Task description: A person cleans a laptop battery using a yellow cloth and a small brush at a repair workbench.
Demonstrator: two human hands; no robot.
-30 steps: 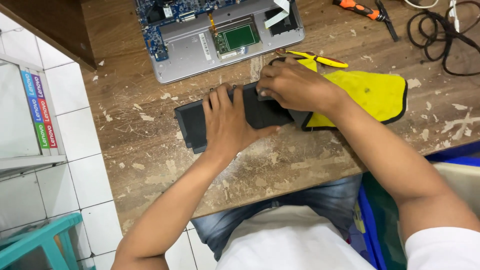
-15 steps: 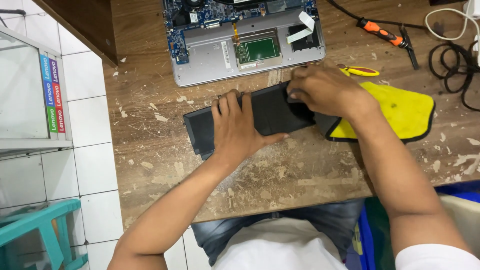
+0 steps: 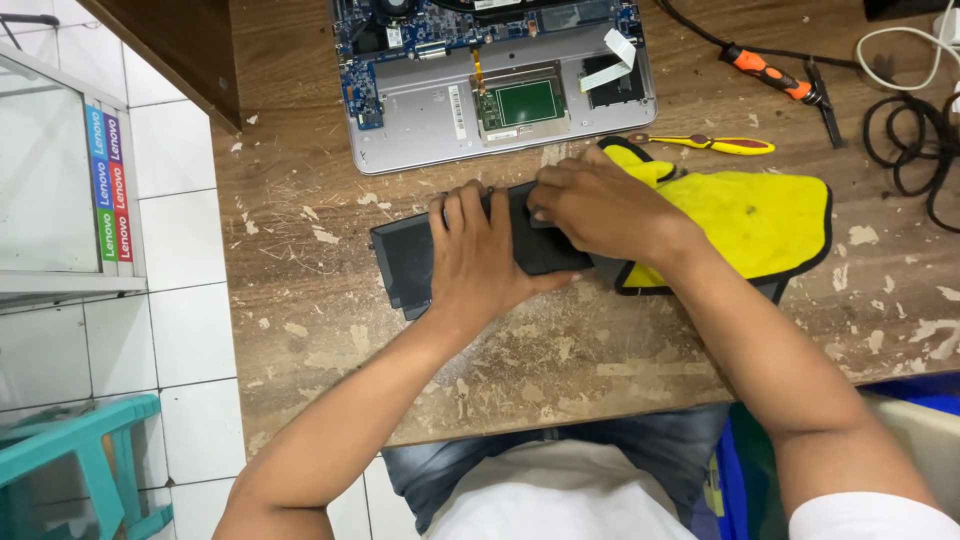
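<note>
A flat black battery pack (image 3: 405,262) lies on the worn wooden table (image 3: 320,320), just in front of an opened silver laptop (image 3: 420,130) with its blue circuit board exposed. My left hand (image 3: 478,255) lies flat on the middle of the pack, fingers together, pressing it down. My right hand (image 3: 598,208) rests on the pack's right end, fingers curled over its far edge. The pack's right end lies partly over a yellow cloth (image 3: 760,225) with black trim.
A yellow-handled screwdriver (image 3: 715,144) lies beyond the cloth. An orange-handled tool (image 3: 770,72) and coiled black cable (image 3: 915,140) sit at the far right. A glass cabinet (image 3: 60,180) and teal stool (image 3: 80,460) stand left of the table on white tiles.
The view has shifted, so everything sits lower and further right in the frame. Both hands stay on the battery pack; my right hand has moved slightly along its right end.
</note>
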